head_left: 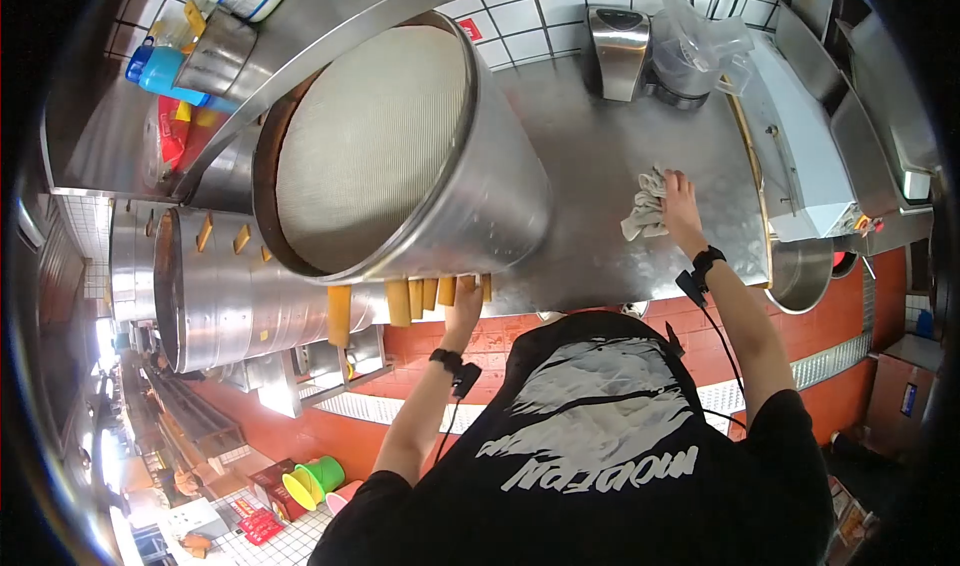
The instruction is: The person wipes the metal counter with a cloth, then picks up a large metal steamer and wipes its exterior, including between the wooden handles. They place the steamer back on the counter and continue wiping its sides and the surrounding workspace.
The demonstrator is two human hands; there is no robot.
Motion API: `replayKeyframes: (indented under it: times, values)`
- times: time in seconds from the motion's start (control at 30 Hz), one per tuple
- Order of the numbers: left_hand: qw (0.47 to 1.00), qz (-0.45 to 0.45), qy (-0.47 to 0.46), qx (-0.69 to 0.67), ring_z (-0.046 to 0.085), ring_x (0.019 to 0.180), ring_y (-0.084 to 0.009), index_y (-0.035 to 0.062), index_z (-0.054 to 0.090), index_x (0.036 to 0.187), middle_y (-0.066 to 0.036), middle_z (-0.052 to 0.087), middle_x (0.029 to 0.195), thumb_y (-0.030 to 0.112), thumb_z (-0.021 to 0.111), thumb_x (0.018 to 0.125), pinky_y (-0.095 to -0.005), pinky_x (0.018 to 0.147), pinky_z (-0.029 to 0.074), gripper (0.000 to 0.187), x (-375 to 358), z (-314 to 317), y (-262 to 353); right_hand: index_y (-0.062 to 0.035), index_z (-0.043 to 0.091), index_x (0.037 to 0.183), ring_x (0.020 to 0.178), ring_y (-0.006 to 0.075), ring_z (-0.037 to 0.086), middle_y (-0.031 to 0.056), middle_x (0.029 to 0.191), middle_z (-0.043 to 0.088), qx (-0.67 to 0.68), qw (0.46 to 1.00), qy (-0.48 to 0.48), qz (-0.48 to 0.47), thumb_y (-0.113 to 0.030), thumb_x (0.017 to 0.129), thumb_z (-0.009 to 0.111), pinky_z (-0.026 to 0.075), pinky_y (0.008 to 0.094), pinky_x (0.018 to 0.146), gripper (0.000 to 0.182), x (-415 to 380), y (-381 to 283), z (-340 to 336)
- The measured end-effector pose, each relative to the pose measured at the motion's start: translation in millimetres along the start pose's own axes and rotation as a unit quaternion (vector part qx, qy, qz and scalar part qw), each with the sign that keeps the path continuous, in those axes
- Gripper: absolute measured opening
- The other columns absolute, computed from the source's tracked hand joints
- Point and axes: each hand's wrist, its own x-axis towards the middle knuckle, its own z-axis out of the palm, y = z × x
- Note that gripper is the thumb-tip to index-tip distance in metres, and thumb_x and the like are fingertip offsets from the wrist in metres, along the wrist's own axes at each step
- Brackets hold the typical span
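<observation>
A tall stack of round metal steamers (500,181) stands on the steel counter, its top covered by a pale ribbed mat (375,146). Yellow-brown handles (398,303) stick out from its near side. My left hand (463,311) is at the lowest of these handles, its fingers closed round one and partly hidden. To the right, my right hand (682,206) is closed on a crumpled whitish cloth (645,208), pressing it against the countertop.
The steel counter (590,146) carries a metal dispenser (617,51) and a plastic-wrapped container (690,56) at the back. Bottles such as a blue one (165,71) sit on a shelf (340,26) overhead. More steamers (255,286) stand left. Behind me are a red floor (430,351) and buckets (315,481).
</observation>
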Motion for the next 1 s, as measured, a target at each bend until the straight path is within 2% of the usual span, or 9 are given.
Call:
replayKeyframes:
  times: [0.03, 0.1, 0.13, 0.2, 0.27, 0.3, 0.43, 0.73, 1.0]
  values:
    - [1.000, 0.001, -0.002, -0.001, 0.061, 0.101, -0.0434, 0.0064, 0.050, 0.119, -0.021, 0.063, 0.109, 0.020, 0.056, 0.087, -0.0480, 0.083, 0.048, 0.036, -5.1, -4.2, -4.2, -0.0001, 0.043, 0.131, 0.115, 0.0413, 0.048, 0.0208, 0.130, 0.049, 0.005, 0.999, 0.024, 0.034, -0.005, 0.086, 0.058, 0.042, 0.0486, 0.099, 0.048, -5.3, 8.0, -2.0]
    - [0.983, -0.133, -0.115, -0.048, 0.063, 0.102, -0.0371, 0.0031, 0.055, 0.112, -0.017, 0.066, 0.105, 0.023, 0.058, 0.088, -0.0441, 0.080, 0.050, 0.031, -9.6, -14.9, -11.7, -0.0011, 0.043, 0.132, 0.116, 0.0416, 0.047, 0.0210, 0.129, 0.049, 0.023, 0.998, 0.026, 0.048, -0.002, 0.084, 0.059, 0.040, 0.0488, 0.101, 0.051, -17.6, 25.6, -4.3]
    - [0.983, -0.131, -0.117, -0.048, 0.063, 0.102, -0.0371, 0.0031, 0.055, 0.112, -0.017, 0.066, 0.105, 0.023, 0.058, 0.088, -0.0441, 0.080, 0.050, 0.031, -9.9, -20.2, -23.2, -0.0020, 0.042, 0.133, 0.117, 0.0419, 0.045, 0.0212, 0.129, 0.049, 0.042, 0.997, 0.028, 0.061, 0.000, 0.082, 0.060, 0.039, 0.0490, 0.102, 0.054, -23.5, 28.9, -9.3]
    - [0.966, 0.100, -0.163, 0.174, 0.061, 0.106, -0.0354, 0.0005, 0.061, 0.107, -0.017, 0.068, 0.106, 0.025, 0.060, 0.088, -0.0441, 0.087, 0.048, 0.031, -2.7, -27.9, -44.1, -0.0017, 0.044, 0.132, 0.118, 0.0421, 0.045, 0.0216, 0.128, 0.049, 0.056, 0.996, 0.024, 0.064, 0.001, 0.081, 0.060, 0.039, 0.0493, 0.102, 0.054, -34.1, 34.0, -13.8]
    - [0.964, 0.083, -0.194, 0.163, 0.060, 0.107, -0.0356, 0.0008, 0.060, 0.108, -0.017, 0.067, 0.108, 0.025, 0.060, 0.088, -0.0446, 0.088, 0.047, 0.031, -10.4, -51.3, -48.6, -0.0017, 0.044, 0.133, 0.118, 0.0428, 0.045, 0.0218, 0.128, 0.050, 0.048, 0.997, 0.036, 0.042, 0.001, 0.080, 0.061, 0.038, 0.0492, 0.103, 0.055, -43.3, 39.4, -7.4]
    - [0.968, 0.029, -0.211, 0.131, 0.059, 0.108, -0.0357, 0.0010, 0.060, 0.109, -0.017, 0.066, 0.108, 0.024, 0.060, 0.088, -0.0448, 0.089, 0.046, 0.032, -13.0, -65.7, -49.1, -0.0017, 0.043, 0.135, 0.121, 0.0423, 0.045, 0.0219, 0.134, 0.048, 0.042, 0.998, 0.023, 0.031, -0.012, 0.085, 0.063, 0.038, 0.0483, 0.104, 0.055, -46.8, 41.4, -9.0]
    - [0.979, -0.042, -0.161, 0.115, 0.057, 0.111, -0.0361, 0.0017, 0.059, 0.112, -0.018, 0.064, 0.112, 0.024, 0.059, 0.088, -0.0458, 0.092, 0.044, 0.033, 4.9, -97.9, -41.3, -0.0074, 0.038, 0.144, 0.126, 0.0426, 0.042, 0.0220, 0.140, 0.044, 0.047, 0.996, 0.070, 0.031, -0.032, 0.084, 0.068, 0.034, 0.0522, 0.104, 0.072, -57.0, 31.9, -0.2]
    - [0.981, 0.045, -0.039, 0.184, 0.052, 0.117, -0.0371, 0.0034, 0.057, 0.118, -0.019, 0.059, 0.119, 0.024, 0.058, 0.088, -0.0481, 0.098, 0.040, 0.037, 78.2, -57.1, -1.2, -0.0086, 0.037, 0.144, 0.123, 0.0435, 0.042, 0.0218, 0.135, 0.045, -0.014, 0.999, 0.038, -0.020, -0.027, 0.083, 0.070, 0.034, 0.0532, 0.104, 0.071, -38.3, 26.7, 8.0]
    - [0.973, 0.072, 0.016, 0.218, 0.048, 0.122, -0.0380, 0.0048, 0.055, 0.124, -0.021, 0.055, 0.125, 0.023, 0.056, 0.088, -0.0501, 0.103, 0.036, 0.041, 102.1, -14.4, 10.6, 0.0009, 0.036, 0.140, 0.120, 0.0452, 0.044, 0.0245, 0.136, 0.045, 0.101, 0.991, 0.062, 0.068, -0.025, 0.080, 0.074, 0.036, 0.0500, 0.104, 0.076, -37.8, 25.4, 6.1]
